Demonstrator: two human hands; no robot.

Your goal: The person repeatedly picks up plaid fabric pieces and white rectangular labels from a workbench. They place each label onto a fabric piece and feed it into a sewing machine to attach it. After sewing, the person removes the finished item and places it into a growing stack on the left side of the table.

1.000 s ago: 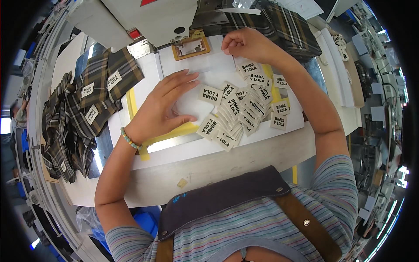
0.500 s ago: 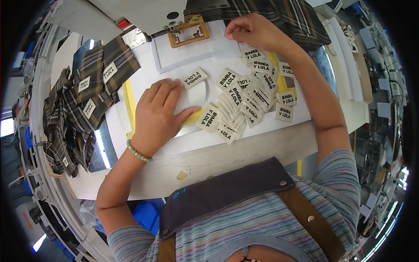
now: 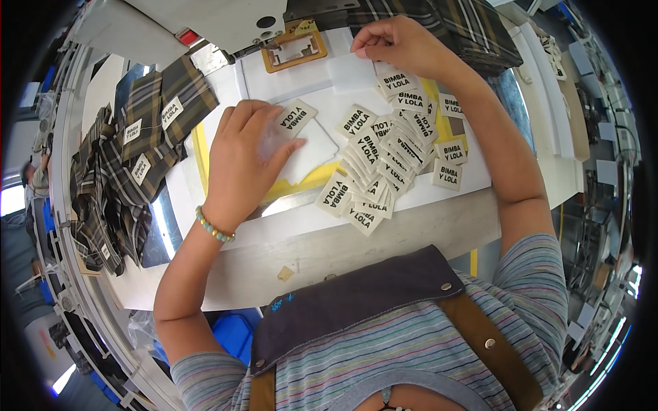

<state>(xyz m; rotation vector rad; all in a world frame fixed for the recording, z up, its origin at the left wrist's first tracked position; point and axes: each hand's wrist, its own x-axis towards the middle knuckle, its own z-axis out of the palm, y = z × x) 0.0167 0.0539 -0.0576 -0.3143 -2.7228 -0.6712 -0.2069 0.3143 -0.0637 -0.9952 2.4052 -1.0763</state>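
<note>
My left hand (image 3: 240,154) is over a small stack of thin white sheets (image 3: 315,147), thumb apart from the bent fingers. Something pale shows between thumb and fingers; I cannot tell whether it is a sheet. Close to those fingertips lies a cream label with dark lettering (image 3: 298,118). Farther right, my right hand (image 3: 408,49) pinches at the upper edge of a thin white translucent sheet (image 3: 353,74), by a brass-coloured frame (image 3: 296,63) under the machine. A loose pile of similar labels (image 3: 384,154) spreads between my hands.
The pale machine head (image 3: 212,20) overhangs the far side. Plaid fabric pieces with labels (image 3: 140,130) heap at the left; folded plaid fabric (image 3: 466,31) lies at the far right. Yellow tape (image 3: 200,161) borders the white work surface. The wooden table edge (image 3: 363,253) runs in front of me.
My left hand has lifted slightly and moved a little away from me, uncovering more of the white stack. The nearest pile labels have shifted slightly. My right hand stays almost in place.
</note>
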